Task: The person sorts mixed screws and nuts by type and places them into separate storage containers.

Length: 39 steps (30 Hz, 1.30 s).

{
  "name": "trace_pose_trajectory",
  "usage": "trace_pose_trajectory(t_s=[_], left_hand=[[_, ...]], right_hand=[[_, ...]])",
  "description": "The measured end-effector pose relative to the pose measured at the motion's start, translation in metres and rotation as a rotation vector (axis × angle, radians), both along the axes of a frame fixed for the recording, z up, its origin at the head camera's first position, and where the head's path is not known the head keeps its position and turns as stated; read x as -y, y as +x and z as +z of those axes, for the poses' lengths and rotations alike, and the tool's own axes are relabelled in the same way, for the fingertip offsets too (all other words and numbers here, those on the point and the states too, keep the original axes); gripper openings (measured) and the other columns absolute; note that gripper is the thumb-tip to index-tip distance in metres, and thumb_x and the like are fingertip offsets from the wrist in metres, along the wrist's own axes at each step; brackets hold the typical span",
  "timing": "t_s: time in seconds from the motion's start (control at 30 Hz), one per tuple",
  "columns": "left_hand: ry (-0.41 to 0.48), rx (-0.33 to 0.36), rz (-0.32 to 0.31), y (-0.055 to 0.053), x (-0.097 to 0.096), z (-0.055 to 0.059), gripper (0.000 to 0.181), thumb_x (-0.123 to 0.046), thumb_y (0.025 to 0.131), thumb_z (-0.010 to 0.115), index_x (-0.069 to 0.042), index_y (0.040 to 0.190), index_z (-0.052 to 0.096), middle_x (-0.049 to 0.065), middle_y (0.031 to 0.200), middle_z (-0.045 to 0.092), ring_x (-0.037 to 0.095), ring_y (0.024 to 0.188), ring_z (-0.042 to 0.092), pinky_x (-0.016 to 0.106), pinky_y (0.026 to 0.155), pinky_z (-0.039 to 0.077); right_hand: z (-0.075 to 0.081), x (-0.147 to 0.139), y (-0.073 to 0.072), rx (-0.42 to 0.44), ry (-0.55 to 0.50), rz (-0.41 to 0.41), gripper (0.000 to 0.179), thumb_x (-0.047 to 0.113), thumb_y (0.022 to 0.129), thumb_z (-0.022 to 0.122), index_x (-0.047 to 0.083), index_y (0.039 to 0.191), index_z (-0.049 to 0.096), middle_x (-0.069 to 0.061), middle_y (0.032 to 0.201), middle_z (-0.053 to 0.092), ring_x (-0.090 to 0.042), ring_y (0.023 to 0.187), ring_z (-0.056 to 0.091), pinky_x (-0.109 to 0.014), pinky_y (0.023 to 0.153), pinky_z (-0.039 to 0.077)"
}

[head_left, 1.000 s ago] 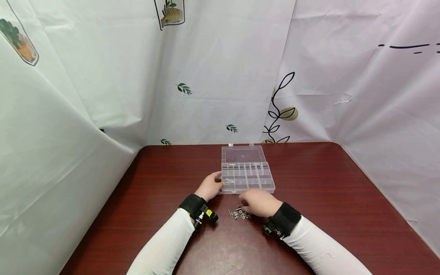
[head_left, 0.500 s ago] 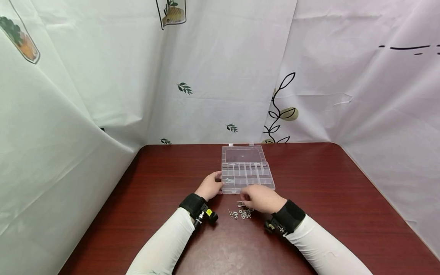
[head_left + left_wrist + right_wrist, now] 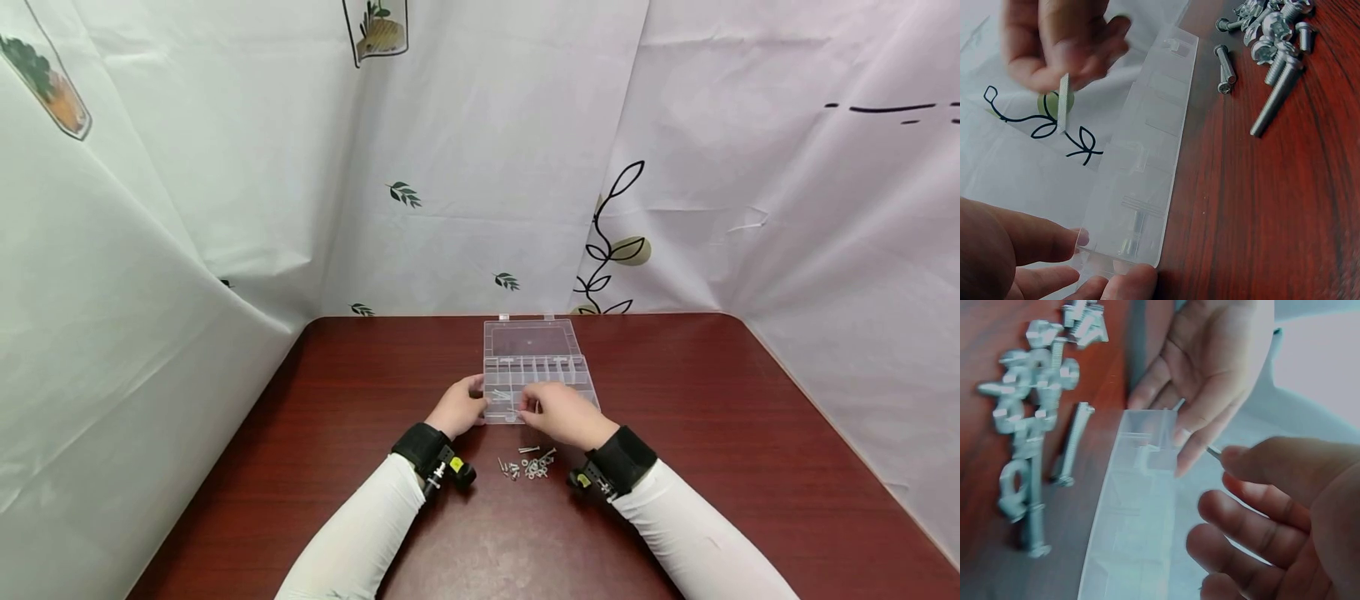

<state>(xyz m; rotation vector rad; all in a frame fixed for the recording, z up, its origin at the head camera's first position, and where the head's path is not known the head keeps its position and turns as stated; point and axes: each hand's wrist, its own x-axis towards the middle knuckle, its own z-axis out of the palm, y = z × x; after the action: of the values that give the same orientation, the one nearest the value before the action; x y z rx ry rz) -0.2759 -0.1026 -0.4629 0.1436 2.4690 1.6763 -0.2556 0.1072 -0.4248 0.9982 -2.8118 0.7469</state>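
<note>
A clear plastic compartment box (image 3: pixel 536 377) lies on the table with its lid (image 3: pixel 531 340) laid back. My left hand (image 3: pixel 457 407) grips the box's left end, fingers and thumb on its corner in the left wrist view. Over the front compartments, my right hand (image 3: pixel 566 414) pinches a threaded screw (image 3: pixel 1064 103) between thumb and fingertip. Several screws (image 3: pixel 501 394) rest in a left front compartment. In front of the box lies a loose pile of nuts and screws (image 3: pixel 536 468); two long screws (image 3: pixel 528 450) lie apart from it, nearer the box.
The dark red wooden table (image 3: pixel 375 367) runs back to a white printed cloth (image 3: pixel 465 242) that also hangs along both sides. A small cluster of short screws (image 3: pixel 513 471) lies left of the pile. Both wrists wear black straps with cameras (image 3: pixel 465 476).
My right hand has lifted a screw from beside the pile and carried it forward over the box. The two long screws now show where the hand was. My left hand has stayed put.
</note>
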Motion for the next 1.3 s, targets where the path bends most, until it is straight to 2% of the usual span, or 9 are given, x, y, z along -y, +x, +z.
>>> trace_pose_trajectory(t_s=[0.23, 0.43, 0.57, 0.83, 1.1, 1.3], left_hand=[[-0.036, 0.008, -0.007, 0.0, -0.001, -0.001, 0.055, -0.002, 0.096, 0.059, 0.004, 0.147, 0.041, 0.023, 0.14, 0.051, 0.026, 0.095, 0.065, 0.033, 0.069, 0.061], [-0.043, 0.016, -0.013, 0.0, -0.003, -0.001, 0.055, -0.003, 0.096, 0.059, 0.002, 0.148, 0.041, 0.024, 0.142, 0.049, 0.027, 0.099, 0.065, 0.033, 0.07, 0.061], [-0.039, 0.013, -0.012, 0.0, -0.004, 0.0, 0.054, -0.003, 0.096, 0.059, 0.002, 0.148, 0.042, 0.024, 0.14, 0.05, 0.028, 0.098, 0.065, 0.034, 0.069, 0.061], [-0.028, 0.009, -0.011, -0.002, -0.002, -0.003, 0.054, -0.003, 0.096, 0.059, 0.002, 0.147, 0.042, 0.024, 0.139, 0.051, 0.027, 0.096, 0.065, 0.034, 0.068, 0.061], [-0.028, 0.01, -0.005, -0.003, 0.0, -0.004, 0.054, -0.002, 0.096, 0.059, 0.002, 0.147, 0.043, 0.024, 0.138, 0.052, 0.028, 0.099, 0.065, 0.034, 0.069, 0.061], [-0.033, 0.009, -0.003, -0.004, 0.003, -0.005, 0.054, -0.002, 0.096, 0.059, 0.002, 0.147, 0.042, 0.023, 0.138, 0.052, 0.027, 0.097, 0.065, 0.033, 0.068, 0.061]], right_hand=[[-0.001, 0.015, -0.02, 0.089, -0.103, -0.137, 0.01, 0.016, 0.092, 0.069, 0.015, 0.083, 0.064, 0.007, 0.073, 0.059, -0.008, 0.067, 0.053, -0.028, 0.063, 0.048], [-0.005, 0.026, -0.031, 0.146, -0.083, -0.257, 0.013, 0.02, 0.093, 0.069, 0.015, 0.082, 0.064, 0.004, 0.071, 0.058, -0.013, 0.061, 0.051, -0.029, 0.058, 0.043], [-0.009, 0.032, -0.038, 0.162, -0.067, -0.305, 0.014, 0.022, 0.094, 0.069, 0.014, 0.083, 0.065, 0.002, 0.072, 0.059, -0.016, 0.06, 0.051, -0.03, 0.056, 0.041], [-0.012, 0.044, -0.046, 0.122, 0.021, -0.379, 0.013, 0.025, 0.092, 0.07, 0.016, 0.083, 0.068, 0.0, 0.079, 0.064, -0.016, 0.063, 0.053, -0.033, 0.059, 0.045], [-0.012, 0.051, -0.047, 0.124, 0.04, -0.396, 0.011, 0.023, 0.092, 0.069, 0.016, 0.085, 0.071, 0.0, 0.082, 0.066, -0.017, 0.066, 0.054, -0.033, 0.058, 0.046], [-0.012, 0.053, -0.05, 0.135, 0.031, -0.392, 0.011, 0.022, 0.093, 0.067, 0.014, 0.085, 0.07, 0.0, 0.078, 0.062, -0.017, 0.064, 0.053, -0.032, 0.057, 0.044]])
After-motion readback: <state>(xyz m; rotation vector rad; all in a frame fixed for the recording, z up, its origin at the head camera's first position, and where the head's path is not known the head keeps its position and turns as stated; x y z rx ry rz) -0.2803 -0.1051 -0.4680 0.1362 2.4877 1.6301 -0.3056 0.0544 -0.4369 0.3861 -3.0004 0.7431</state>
